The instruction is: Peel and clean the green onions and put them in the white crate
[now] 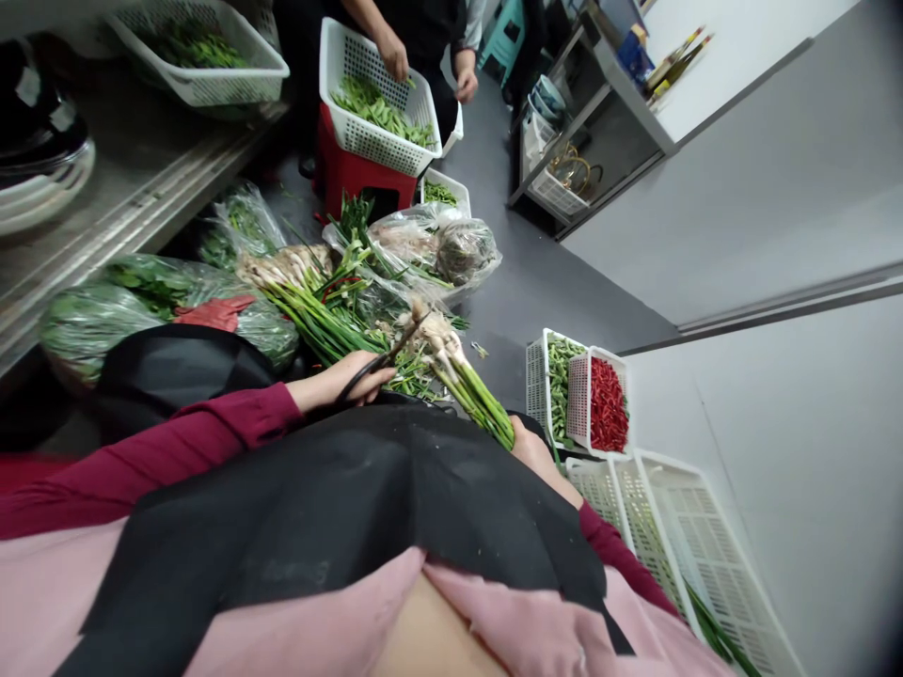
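My left hand (pixel 353 378) is closed round the dark handles of a pair of scissors (pixel 401 344), whose blades point up to the right at the root ends of a bunch. That bunch of spring onions (pixel 469 381) has pale bulbs and green stalks, and my right hand (pixel 534 457) grips it low on the stalks. Whether the blades touch the roots is hard to tell. Just beyond my left hand lies a larger heap of spring onions (pixel 317 306), bulbs toward the far left. Cut green scraps (pixel 416 371) lie beneath the blades.
Plastic-bagged greens (pixel 169 291) lie at left, more bags (pixel 451 249) ahead. A co-worker's hands (pixel 392 55) are over a white basket (pixel 381 146) of green pods on a red stool (pixel 335 179). At right stand baskets of red chillies (pixel 608 404) and green pods (pixel 561 376).
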`<action>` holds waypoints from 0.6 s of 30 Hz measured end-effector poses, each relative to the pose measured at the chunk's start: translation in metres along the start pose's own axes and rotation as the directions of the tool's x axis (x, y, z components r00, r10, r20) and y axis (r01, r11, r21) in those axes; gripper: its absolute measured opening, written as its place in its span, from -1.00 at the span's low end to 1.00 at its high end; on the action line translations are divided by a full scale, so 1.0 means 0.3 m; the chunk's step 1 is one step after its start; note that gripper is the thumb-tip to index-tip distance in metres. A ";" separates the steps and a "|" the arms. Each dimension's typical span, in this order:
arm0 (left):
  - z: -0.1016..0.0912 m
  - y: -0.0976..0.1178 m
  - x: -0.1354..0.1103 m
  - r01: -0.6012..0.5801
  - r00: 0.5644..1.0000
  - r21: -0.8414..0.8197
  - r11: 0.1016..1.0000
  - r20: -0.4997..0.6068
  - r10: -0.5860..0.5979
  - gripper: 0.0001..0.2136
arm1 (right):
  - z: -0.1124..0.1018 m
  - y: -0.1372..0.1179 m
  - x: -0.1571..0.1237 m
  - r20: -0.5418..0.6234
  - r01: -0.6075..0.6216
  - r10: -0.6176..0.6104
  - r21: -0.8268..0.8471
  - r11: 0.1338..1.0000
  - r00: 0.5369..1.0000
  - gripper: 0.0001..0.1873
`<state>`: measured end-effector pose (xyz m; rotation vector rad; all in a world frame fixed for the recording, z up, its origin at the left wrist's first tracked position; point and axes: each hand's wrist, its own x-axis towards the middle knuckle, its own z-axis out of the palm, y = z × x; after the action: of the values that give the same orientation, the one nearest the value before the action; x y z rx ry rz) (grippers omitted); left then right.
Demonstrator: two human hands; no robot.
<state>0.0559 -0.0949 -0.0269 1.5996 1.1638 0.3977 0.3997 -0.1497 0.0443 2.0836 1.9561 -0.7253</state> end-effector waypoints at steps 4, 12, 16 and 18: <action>-0.045 0.011 -0.026 0.033 0.996 -0.010 0.999 0.088 -0.032 -0.71 | -0.005 0.039 0.023 0.042 0.082 -0.092 0.193 0.978 0.995 -0.62; -0.106 0.141 -0.060 -0.160 0.983 0.383 0.910 0.144 0.113 -0.90 | -0.004 0.030 0.016 -0.131 0.008 -0.031 -0.170 0.985 0.991 -0.54; -0.130 0.150 -0.041 -0.184 0.964 0.383 0.905 0.249 0.090 -0.96 | -0.006 0.011 -0.005 -0.182 0.014 -0.070 -0.294 0.956 0.981 -0.58; -0.137 0.143 -0.035 -0.215 0.955 0.368 0.905 0.274 0.116 -0.95 | -0.006 0.006 -0.015 -0.206 -0.004 -0.069 -0.338 0.941 0.976 -0.60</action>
<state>0.0409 -0.0789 0.0295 2.0459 0.9557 0.0642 0.4019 -0.1529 0.0475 1.9882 2.0538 -0.1521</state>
